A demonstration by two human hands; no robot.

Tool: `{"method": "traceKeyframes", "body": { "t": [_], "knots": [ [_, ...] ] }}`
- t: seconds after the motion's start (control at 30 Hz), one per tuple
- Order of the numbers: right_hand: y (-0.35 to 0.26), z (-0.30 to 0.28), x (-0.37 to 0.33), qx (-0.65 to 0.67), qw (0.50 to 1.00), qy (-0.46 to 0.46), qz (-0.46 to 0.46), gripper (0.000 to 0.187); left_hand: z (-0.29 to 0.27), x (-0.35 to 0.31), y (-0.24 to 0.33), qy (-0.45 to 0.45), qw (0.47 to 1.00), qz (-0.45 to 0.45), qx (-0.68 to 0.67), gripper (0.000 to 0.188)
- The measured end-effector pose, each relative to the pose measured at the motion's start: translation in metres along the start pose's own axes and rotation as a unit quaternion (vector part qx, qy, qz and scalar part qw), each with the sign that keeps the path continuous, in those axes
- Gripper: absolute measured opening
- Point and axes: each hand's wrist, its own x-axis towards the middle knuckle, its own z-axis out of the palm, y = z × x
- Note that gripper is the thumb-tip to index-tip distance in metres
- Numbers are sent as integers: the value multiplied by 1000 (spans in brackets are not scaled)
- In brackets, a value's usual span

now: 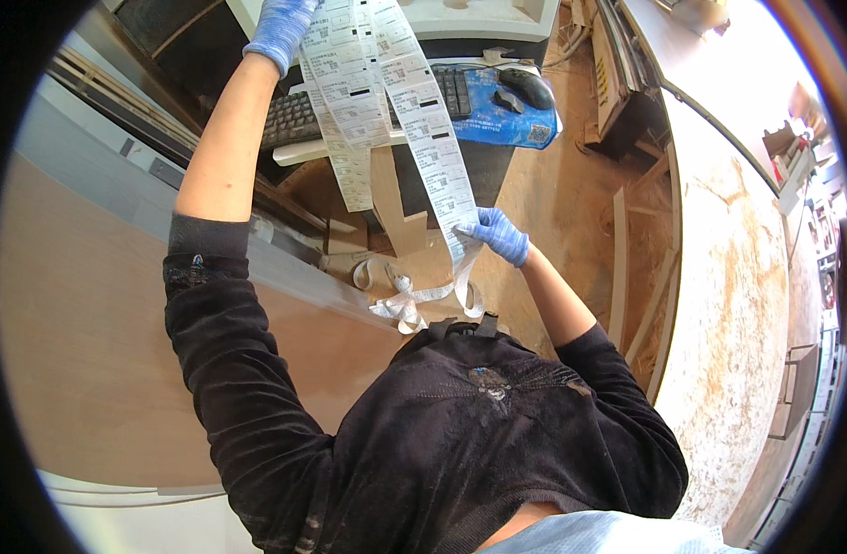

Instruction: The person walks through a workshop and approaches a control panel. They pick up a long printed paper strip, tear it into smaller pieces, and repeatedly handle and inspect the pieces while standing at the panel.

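Note:
My left hand [281, 35], in a blue knit glove, is raised at the top edge and closed on the upper ends of printed label strips [347, 88]; its fingertips are partly cut off by the frame. Several white lengths hang from it in front of the keyboard. One long label strip [432, 148] slants down to my right hand [499, 236], gloved alike, whose thumb and fingers pinch it near its lower part. Below that grip the strip runs on and lies in loose curled loops [408, 300] close to my body.
Behind the strips are a dark keyboard [289, 120] on a pull-out shelf and a black mouse [525, 89] on a blue mat [506, 127]. A large wooden panel [146, 332] stands at left. At right runs a worn, pale worktable [719, 305], with wooden boards [619, 277] below it.

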Motion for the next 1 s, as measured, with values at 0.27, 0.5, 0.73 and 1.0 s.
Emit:
{"method": "traceKeyframes", "body": {
  "t": [0.27, 0.5, 0.73, 1.0],
  "knots": [
    [-40, 17, 16, 64, 987, 96, -114, 38, 5, -2, -2, -5, 1000, -2, 10, 22],
    [-70, 25, 28, 94, 961, 212, -149, 23, 12, -18, -11, 26, 983, -177, -44, 34],
    [-72, 24, 18, 74, 958, 241, -134, 16, 24, -30, -4, 69, 984, -159, -41, 29],
    [-67, 22, 19, 70, 944, 286, -152, 15, 30, -41, -9, 122, 976, -150, -99, 27]
  ]
}}
